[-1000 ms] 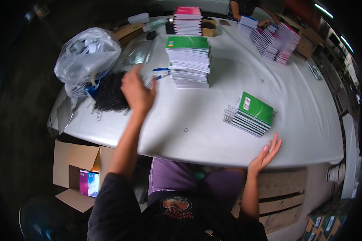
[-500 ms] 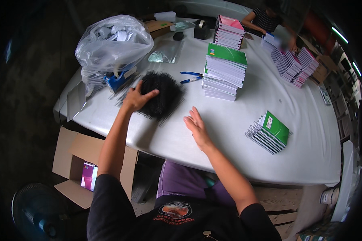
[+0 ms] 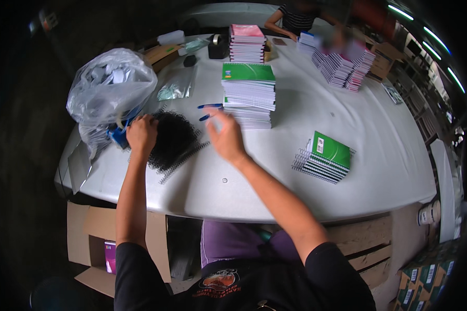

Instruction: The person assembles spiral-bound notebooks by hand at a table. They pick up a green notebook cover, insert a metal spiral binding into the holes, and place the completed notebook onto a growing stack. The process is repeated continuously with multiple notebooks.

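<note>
**Black binding coils point(image 3: 172, 142) now lie between both hands**

The left hand point(image 3: 142, 133) has shifted from over the pile to its left edge; its fingers are curled in, though I cannot tell whether they clamp any coil. The right hand point(image 3: 226, 137), blurred, has come up on the pile's other side, thumb and fingers apart, with nothing visible in it. Its fingertips overlap the blue-handled pliers point(image 3: 209, 106) in view; contact is unclear. The shift seems to centre the handling on the coils, which lie heaped on the white-covered table point(image 3: 275, 192), a few strung along the near right edge.

Farther out, a blue tape dispenser point(image 3: 118, 138) sits just left of the left hand. The tall green-topped notebook stack point(image 3: 249, 72) and the smaller coil-bound notebook stack point(image 3: 331, 149) stand untouched.
</note>
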Motion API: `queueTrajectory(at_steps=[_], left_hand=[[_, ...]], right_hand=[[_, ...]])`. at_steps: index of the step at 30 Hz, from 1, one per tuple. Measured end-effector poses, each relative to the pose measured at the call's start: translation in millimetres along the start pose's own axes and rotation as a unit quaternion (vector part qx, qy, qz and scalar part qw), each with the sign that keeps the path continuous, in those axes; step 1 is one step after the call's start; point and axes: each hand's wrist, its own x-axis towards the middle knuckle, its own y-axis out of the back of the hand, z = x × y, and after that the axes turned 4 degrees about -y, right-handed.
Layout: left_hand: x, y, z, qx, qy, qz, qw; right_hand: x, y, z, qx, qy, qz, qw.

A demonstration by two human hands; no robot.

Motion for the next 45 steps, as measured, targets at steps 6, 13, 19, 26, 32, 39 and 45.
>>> queueTrajectory(at_steps=[6,13,19,26,32,39,45], left_hand=[[-8,36,77,-0.143,-0.037,0.053,0.988],[-43,48,140,-0.708,0.227,-0.167,0.648],[-95,-13,154,-0.632,0.215,-0.346,0.659],[-135,-4,165,-0.632,0.139,-0.359,0.672],[-116,-16,164,-0.615,0.151,-0.374,0.678],[-129,8,148,-0.336,-0.090,-0.134,0.928],[-167,4,164,-0.540,-0.055,-0.297,0.785]], right_hand=[[91,98,37,-0.448,0.093,0.000,0.889],[39,106,-7,-0.402,0.223,-0.079,0.885],[-89,127,25,-0.315,0.182,-0.179,0.914],[-134,145,22,0.292,-0.471,0.001,0.833],[-127,148,15,0.157,-0.297,0.047,0.941],[-129,194,-9,0.166,-0.264,-0.039,0.949],[-162,170,2,0.228,-0.307,-0.079,0.921]])
